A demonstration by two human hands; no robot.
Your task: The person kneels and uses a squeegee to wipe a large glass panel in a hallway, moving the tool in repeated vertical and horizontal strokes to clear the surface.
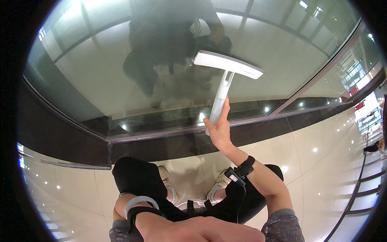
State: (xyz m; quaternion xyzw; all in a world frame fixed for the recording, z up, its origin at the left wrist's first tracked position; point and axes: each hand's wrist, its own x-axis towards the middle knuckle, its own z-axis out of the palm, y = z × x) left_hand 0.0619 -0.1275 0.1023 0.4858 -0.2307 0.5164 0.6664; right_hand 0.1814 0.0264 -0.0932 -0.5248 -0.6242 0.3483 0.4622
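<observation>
My right hand [220, 130] grips the translucent grey handle of a white window squeegee [228, 64]. Its wide head points away from me, tilted down to the right, over the large glass pane [99, 81]. Whether the blade touches the glass is hard to tell. Close to the camera, at the bottom edge, is my left hand [208, 230], with its fingers hidden or cut off. A pale bangle [141, 199] and a black strap are on that wrist. The pane carries a dim reflection of a person and of the ceiling lights.
A dark stone ledge [157, 148] runs under the glass, with a metal frame [181, 132] along the pane's lower edge. A mullion [314, 81] divides off another pane at right. Glossy beige tiles [314, 163] cover the floor. A black device [239, 174] with a cable is strapped to my right wrist.
</observation>
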